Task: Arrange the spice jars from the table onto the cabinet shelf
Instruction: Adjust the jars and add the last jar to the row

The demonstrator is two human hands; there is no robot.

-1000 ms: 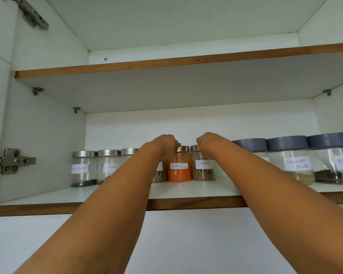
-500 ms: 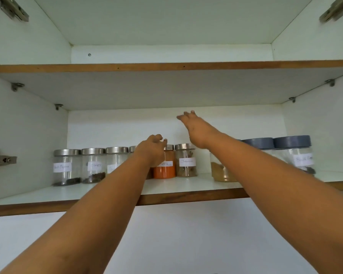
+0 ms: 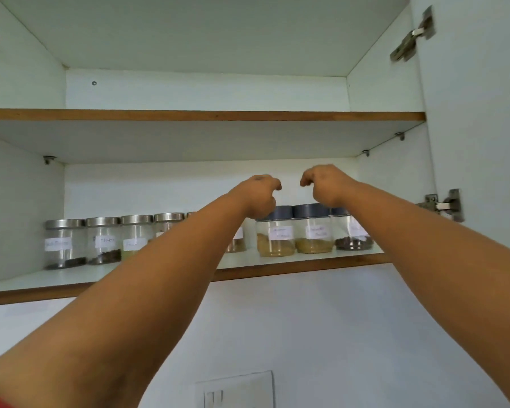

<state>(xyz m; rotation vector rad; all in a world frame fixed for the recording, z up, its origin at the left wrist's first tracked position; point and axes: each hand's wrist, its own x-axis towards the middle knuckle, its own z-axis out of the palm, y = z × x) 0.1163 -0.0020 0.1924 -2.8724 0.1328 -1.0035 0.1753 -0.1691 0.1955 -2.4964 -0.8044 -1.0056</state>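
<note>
A row of labelled glass spice jars stands on the lower cabinet shelf (image 3: 306, 262). Several silver-lidded jars (image 3: 65, 244) fill the left side. Three grey-lidded jars (image 3: 312, 229) stand at the right, two with yellow powder and one with dark seeds. My left hand (image 3: 258, 197) hovers above and in front of the leftmost grey-lidded jar, fingers curled, holding nothing. My right hand (image 3: 324, 184) hangs just right of it, above the middle grey lid, fingers curled downward and empty. My left forearm hides the jars in the middle of the row.
An upper shelf (image 3: 203, 115) spans the cabinet above the jars. Metal hinges (image 3: 442, 205) stick out on the right side panel, and another hinge (image 3: 411, 36) sits higher up. A wall switch plate (image 3: 236, 390) lies below the cabinet.
The view has shifted right. Both hands left the orange and brown jars, rose, and moved right over the grey-lidded jars, and the right hand's spread fingers have curled.
</note>
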